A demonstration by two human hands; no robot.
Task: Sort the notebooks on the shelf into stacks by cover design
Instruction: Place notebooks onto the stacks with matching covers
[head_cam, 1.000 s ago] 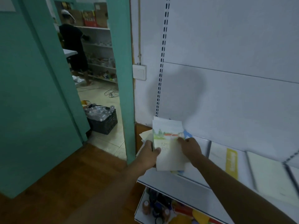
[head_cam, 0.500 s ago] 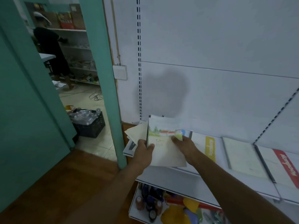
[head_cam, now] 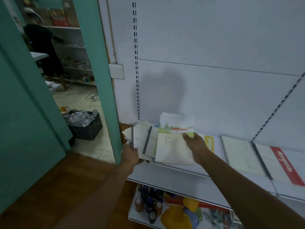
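2 notebook stacks (head_cam: 175,146), long axes shelf-inward

1. The view is dim and bluish, slightly soft all over.
2. A head-shaped shadow (head_cam: 160,96) falls on the white back panel (head_cam: 214,38).
3. Straight lines bend near the edges.
4. The doorway room (head_cam: 69,63) looks brighter.

You've got the landscape-cover notebook (head_cam: 175,146) tilted up at the shelf's (head_cam: 181,177) left end, overlapping a fanned pile of cream notebooks with grey spines (head_cam: 145,141). Further right, lying flat: yellow-banded notebook (head_cam: 209,142), plain cream notebook (head_cam: 241,156), red-banded notebook (head_cam: 283,167).
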